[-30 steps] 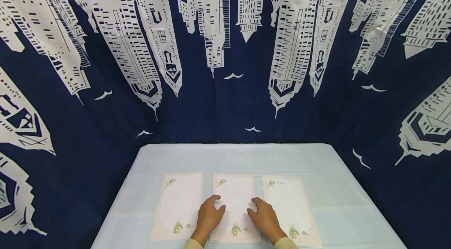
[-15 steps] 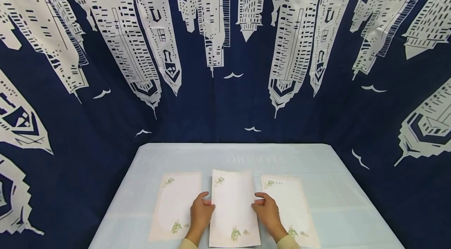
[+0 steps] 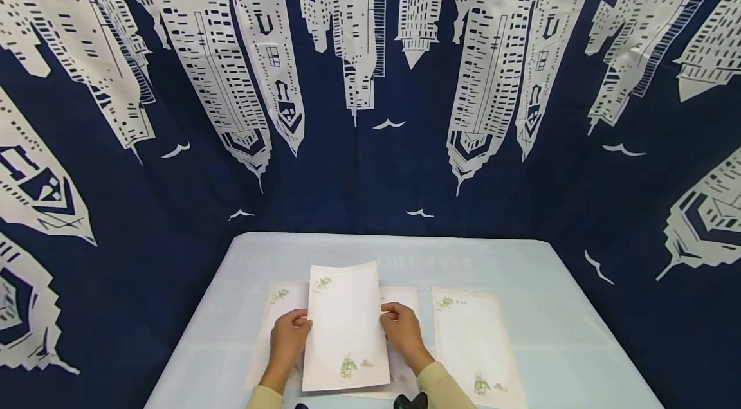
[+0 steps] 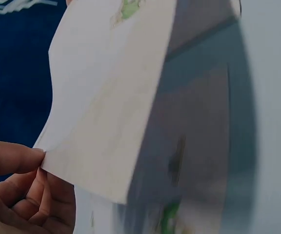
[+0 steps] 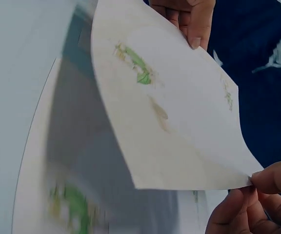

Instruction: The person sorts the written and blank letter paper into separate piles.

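Note:
A sheet of decorated stationery paper (image 3: 346, 325), pale with small green plant motifs, is held up off the table. My left hand (image 3: 287, 338) pinches its left edge, and my right hand (image 3: 403, 332) pinches the right edge. In the left wrist view, thumb and fingers of the left hand (image 4: 23, 190) meet on the paper (image 4: 101, 87), which bends. The right wrist view has the right hand (image 5: 265, 200) pinching the opposite edge. Below, a similar left sheet (image 3: 285, 297) and middle sheet (image 3: 402, 297) lie flat, both partly covered by the raised one.
A further matching sheet (image 3: 471, 345) lies flat on the right of the pale blue-white tablecloth (image 3: 567, 345). Behind the table hangs a navy curtain (image 3: 359, 184) printed with white buildings. A small black object (image 3: 411, 401) shows at the bottom edge near the right sleeve.
Both hands were over the middle sheet, then gripped the edges of its top sheet and raised it. The held sheet has since moved left and higher, uncovering paper beneath it.

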Motion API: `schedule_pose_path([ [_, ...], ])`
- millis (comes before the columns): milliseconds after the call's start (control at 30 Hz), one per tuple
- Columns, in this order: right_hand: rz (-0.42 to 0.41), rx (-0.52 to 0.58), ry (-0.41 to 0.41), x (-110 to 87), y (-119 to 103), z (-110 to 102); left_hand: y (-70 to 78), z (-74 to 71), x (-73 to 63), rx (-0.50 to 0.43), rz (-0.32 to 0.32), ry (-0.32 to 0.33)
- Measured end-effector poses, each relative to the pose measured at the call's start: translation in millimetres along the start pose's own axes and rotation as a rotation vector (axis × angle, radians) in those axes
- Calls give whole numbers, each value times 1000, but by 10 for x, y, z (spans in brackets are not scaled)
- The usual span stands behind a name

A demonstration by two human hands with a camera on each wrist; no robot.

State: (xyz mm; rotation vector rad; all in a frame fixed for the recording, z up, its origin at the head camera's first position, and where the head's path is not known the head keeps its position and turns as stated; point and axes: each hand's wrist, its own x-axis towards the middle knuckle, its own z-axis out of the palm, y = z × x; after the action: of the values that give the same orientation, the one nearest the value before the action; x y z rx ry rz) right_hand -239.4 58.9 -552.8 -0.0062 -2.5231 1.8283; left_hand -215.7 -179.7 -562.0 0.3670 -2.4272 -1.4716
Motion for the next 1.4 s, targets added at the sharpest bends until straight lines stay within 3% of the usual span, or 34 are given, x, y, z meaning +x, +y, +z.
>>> schedule_pose_path([
  [200, 9, 79, -89, 55, -199, 513, -228, -450, 199, 92, -38, -1],
  [367, 9, 38, -170, 87, -309, 823, -393, -681, 329, 171, -70, -7],
  [567, 29, -115, -261, 84, -253, 1009, -528, -747, 378, 233, -76, -22],
  [800, 44, -197, -273, 35, -127, 1080, -593, -715, 345, 329, -57, 16],
  [967, -34, -268, -285, 23, -186, 932, -528, -694, 290, 403, -37, 58],
  [1167, -69, -285, -275, 57, -138, 469, -321, -515, 220, 456, 11, 68],
  [1300, -95, -335, -203, 58, 14, 93, -139, -288, 125, 379, 65, 23],
  [1400, -105, -381, -144, 28, 108, -174, -7, -53, 33, 289, 119, -53],
])
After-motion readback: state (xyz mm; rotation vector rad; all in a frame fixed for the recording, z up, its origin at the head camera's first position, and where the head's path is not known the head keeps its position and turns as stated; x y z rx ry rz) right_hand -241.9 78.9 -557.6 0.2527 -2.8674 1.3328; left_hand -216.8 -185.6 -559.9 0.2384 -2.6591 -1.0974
